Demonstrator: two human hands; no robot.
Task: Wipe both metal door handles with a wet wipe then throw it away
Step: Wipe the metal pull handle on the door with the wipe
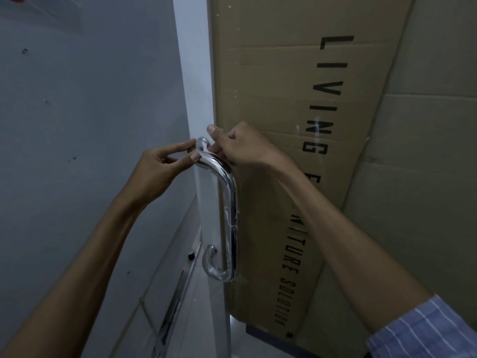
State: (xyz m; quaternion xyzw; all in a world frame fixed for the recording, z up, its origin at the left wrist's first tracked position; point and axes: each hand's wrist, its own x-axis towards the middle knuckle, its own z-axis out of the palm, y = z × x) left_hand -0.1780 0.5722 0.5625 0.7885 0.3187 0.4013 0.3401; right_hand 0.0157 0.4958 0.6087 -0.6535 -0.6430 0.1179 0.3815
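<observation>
The chrome door handle stands upright on a glass door's edge, beside a white frame. At its top bend, the left hand touches it with thumb and forefinger; the right hand curls its fingers round it from behind. No wipe is discernible. Printed cardboard leans behind the glass.

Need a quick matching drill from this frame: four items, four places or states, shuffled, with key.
1. left hand
2. right hand
3. metal door handle
4. cardboard box

A. printed with black letters
B. shiny chrome, curved at both ends
C. at the handle's top, from the wall side
D. at the handle's top, from the cardboard side

Pairs: 1-C, 2-D, 3-B, 4-A
</observation>
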